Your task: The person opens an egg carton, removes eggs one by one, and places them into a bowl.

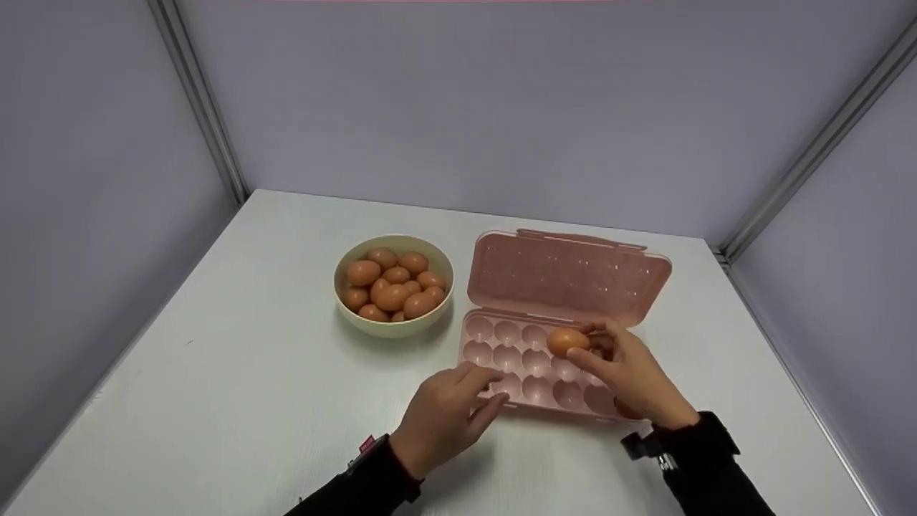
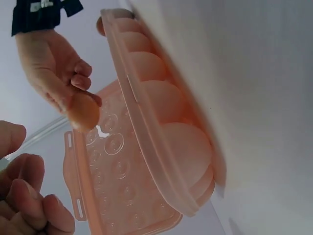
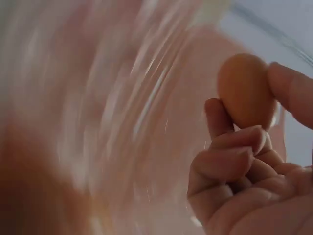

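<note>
My right hand pinches a brown egg between thumb and fingers just above the back row of an open pink egg tray. The tray's lid stands tilted back behind it. The cells that show are bare, and a brown shape under my right wrist may be another egg. My left hand rests at the tray's front left corner with loosely curled fingers, holding nothing. The left wrist view shows the held egg over the lid. The right wrist view shows the same egg at my fingertips.
A cream bowl with several brown eggs stands left of the tray. White tabletop lies at the front left. Grey walls close the table in on three sides.
</note>
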Motion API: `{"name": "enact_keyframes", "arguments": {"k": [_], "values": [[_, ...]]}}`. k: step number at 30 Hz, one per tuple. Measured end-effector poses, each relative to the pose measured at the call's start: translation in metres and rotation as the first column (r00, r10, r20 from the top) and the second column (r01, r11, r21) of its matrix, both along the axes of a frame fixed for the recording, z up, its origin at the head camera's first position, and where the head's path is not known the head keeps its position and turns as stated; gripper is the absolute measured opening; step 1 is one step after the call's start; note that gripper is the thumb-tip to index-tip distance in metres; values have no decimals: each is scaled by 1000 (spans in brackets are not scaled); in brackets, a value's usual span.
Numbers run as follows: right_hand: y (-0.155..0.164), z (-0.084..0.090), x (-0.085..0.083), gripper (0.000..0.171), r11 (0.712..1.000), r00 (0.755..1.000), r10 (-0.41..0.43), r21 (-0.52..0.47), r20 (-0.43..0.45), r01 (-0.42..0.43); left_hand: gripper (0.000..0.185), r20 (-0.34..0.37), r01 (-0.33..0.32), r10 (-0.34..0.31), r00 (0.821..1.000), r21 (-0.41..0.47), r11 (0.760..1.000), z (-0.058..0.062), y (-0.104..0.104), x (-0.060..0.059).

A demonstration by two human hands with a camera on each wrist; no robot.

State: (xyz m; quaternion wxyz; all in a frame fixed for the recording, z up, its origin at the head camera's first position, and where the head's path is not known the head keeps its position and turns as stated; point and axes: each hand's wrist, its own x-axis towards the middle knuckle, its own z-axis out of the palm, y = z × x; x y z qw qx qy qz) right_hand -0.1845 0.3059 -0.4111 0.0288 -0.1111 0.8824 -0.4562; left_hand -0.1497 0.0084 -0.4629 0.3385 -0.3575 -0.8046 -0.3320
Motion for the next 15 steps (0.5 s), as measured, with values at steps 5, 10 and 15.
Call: {"name": "enact_keyframes", "arguments": {"k": [5,10,15], "values": [[-30,-24,23,30,912,935,237,-393,263,-121,56,73,98,-102,992,59,993,4,0,1],[-48,-44,36,24,758,824,479,-616,301,-215,59,64,185,-188,980,49,981,2,1,2],[-49,-53,37,22,632,796,561,-739,227,-234,56,64,223,-223,973,-2,975,0,1,4]]}}
